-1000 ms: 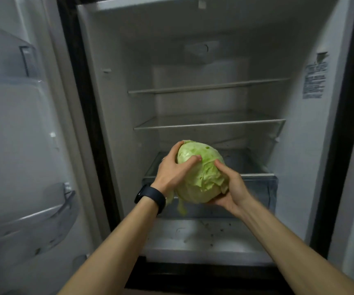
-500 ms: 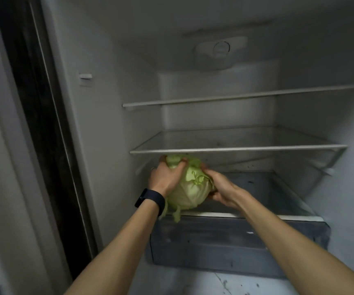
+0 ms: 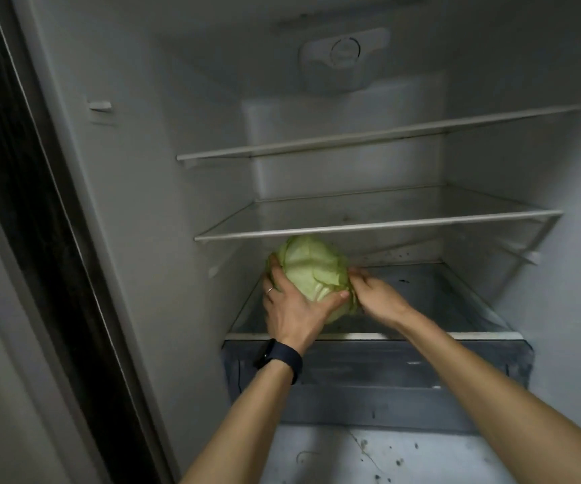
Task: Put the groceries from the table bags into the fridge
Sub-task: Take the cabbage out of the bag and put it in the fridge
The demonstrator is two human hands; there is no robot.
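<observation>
Two hands are seen in the head view, both pressed against a pale green cabbage [image 3: 311, 274] inside the open fridge [image 3: 163, 169]. The left hand [image 3: 291, 307] is wrapped around the near left side of the cabbage, its fingers [image 3: 275, 270] spread over the leaves and the thumb laid across the front; a ring is worn on one finger and a dark watch [image 3: 278, 358] is strapped to the wrist. The right hand [image 3: 374, 296] is closed against the right side of the cabbage, fingertips tucked into the outer leaves. The cabbage is held between them over the left part of the glass cover [image 3: 439, 302] that lies on top of the grey drawer [image 3: 386, 386], just under the front edge of the lower glass shelf [image 3: 386, 225]. Whether the cabbage is resting on that cover or is held slightly above it cannot be told. An upper glass shelf [image 3: 369, 138] is mounted higher, and a round control dial [image 3: 346, 52] is set in the back wall near the top. Dark specks are scattered on the fridge floor [image 3: 404, 455] below the drawer. Along the left edge, the dark door seal [image 3: 38, 204] is visible.
</observation>
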